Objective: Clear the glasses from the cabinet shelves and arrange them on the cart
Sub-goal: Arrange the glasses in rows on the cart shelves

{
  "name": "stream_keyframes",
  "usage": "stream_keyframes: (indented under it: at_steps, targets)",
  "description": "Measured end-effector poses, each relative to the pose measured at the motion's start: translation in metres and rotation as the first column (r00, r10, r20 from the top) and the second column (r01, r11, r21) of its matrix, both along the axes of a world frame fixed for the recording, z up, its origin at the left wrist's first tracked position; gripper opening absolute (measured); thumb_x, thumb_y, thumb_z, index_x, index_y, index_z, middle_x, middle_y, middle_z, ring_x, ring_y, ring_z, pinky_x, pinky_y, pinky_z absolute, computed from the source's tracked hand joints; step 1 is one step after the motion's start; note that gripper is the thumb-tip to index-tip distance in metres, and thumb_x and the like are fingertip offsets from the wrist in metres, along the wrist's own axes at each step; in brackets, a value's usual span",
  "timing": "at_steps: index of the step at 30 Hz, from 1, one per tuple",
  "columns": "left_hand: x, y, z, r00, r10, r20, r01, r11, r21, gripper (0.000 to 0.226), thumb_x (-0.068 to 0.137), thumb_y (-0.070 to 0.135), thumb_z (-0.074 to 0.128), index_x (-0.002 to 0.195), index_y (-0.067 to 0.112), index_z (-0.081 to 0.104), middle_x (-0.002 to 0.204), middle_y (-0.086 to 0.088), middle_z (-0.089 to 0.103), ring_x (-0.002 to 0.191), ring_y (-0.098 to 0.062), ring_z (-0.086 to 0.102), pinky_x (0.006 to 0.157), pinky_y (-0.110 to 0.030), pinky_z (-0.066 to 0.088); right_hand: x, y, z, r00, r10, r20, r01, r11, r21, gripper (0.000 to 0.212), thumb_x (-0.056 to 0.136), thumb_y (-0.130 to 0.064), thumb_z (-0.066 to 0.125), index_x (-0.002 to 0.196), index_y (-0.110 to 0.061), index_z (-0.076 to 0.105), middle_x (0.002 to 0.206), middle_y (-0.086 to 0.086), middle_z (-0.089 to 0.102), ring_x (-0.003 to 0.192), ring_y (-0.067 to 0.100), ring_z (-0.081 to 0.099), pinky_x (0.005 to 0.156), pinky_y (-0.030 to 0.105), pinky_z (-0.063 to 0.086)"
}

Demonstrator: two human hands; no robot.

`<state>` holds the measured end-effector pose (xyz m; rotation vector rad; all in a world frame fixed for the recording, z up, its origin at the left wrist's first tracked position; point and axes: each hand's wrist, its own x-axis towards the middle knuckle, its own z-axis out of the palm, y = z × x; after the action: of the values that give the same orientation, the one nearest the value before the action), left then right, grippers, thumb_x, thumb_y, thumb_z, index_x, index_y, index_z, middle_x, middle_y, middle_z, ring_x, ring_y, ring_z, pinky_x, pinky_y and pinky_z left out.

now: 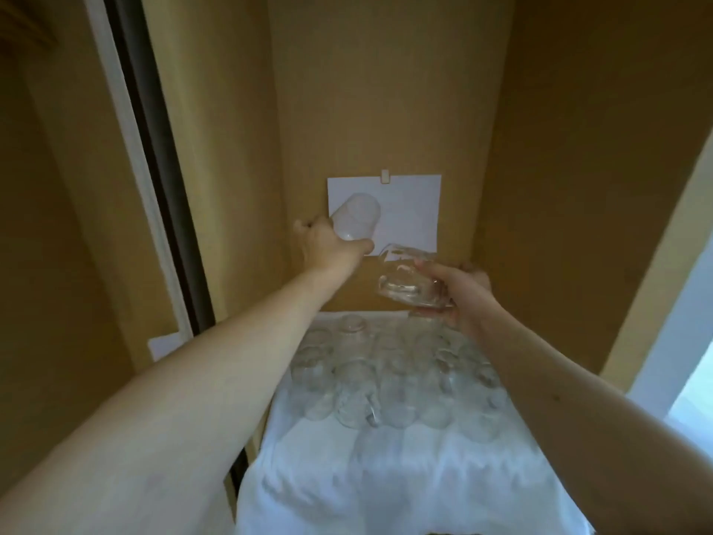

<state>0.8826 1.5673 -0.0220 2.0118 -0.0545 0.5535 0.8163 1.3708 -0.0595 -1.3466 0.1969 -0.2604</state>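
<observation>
Lining the wooden cabinet (386,90), a white cloth (405,476) at 6 o'clock carries clustered upturned glasses (386,388). Behind, a clipped paper sheet (405,210). Left hand (328,249) grasps a frosted glass (355,216); right hand (467,295) grips a tilted clear glass (405,283).

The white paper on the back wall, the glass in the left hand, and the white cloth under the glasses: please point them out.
white paper (409,210), head view, bare right half.
glass in left hand (357,216), head view, its side wall.
white cloth (386,480), head view, bare front part.
</observation>
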Motion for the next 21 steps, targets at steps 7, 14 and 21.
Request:
stream_keyframes:
  at_steps: [7, 14, 21]
  targets:
    - [-0.075, -0.014, -0.005, 0.974, -0.211, 0.086, 0.227, 0.938, -0.262, 0.073, 0.057, 0.036, 0.081, 0.123, 0.028, 0.05, 0.121, 0.002, 0.049, 0.091, -0.007, 0.057, 0.068, -0.022, 0.046, -0.101, -0.004, -0.007, 0.991, 0.085, 0.103, -0.113, 0.945, 0.308, 0.055, 0.084, -0.03, 0.08, 0.131, -0.007, 0.064, 0.127, 0.015, 0.069, 0.11, 0.034, 0.07, 0.079, 0.048, 0.06]
    - [-0.138, -0.059, 0.008, 0.901, -0.421, 0.105, 0.428, 0.823, -0.374, 0.072, 0.061, 0.046, 0.082, 0.124, 0.03, 0.049, 0.094, 0.019, 0.058, 0.073, 0.009, 0.064, 0.08, -0.038, 0.062, -0.175, -0.032, 0.012, 0.933, 0.019, 0.359, -0.194, 0.867, 0.459, 0.027, 0.088, -0.028, 0.074, 0.112, -0.017, 0.075, 0.132, 0.013, 0.066, 0.118, 0.031, 0.066, 0.091, 0.043, 0.058]
    - [-0.203, -0.138, 0.019, 0.771, -0.61, 0.184, 0.631, 0.689, -0.356, 0.078, 0.068, 0.027, 0.089, 0.13, 0.027, 0.04, 0.107, 0.015, 0.055, 0.087, -0.004, 0.064, 0.054, -0.009, 0.05, -0.248, -0.1, 0.013, 0.906, -0.157, 0.392, -0.089, 0.837, 0.541, 0.049, 0.092, -0.027, 0.065, 0.136, -0.008, 0.057, 0.139, 0.018, 0.06, 0.129, 0.034, 0.057, 0.108, 0.05, 0.046]
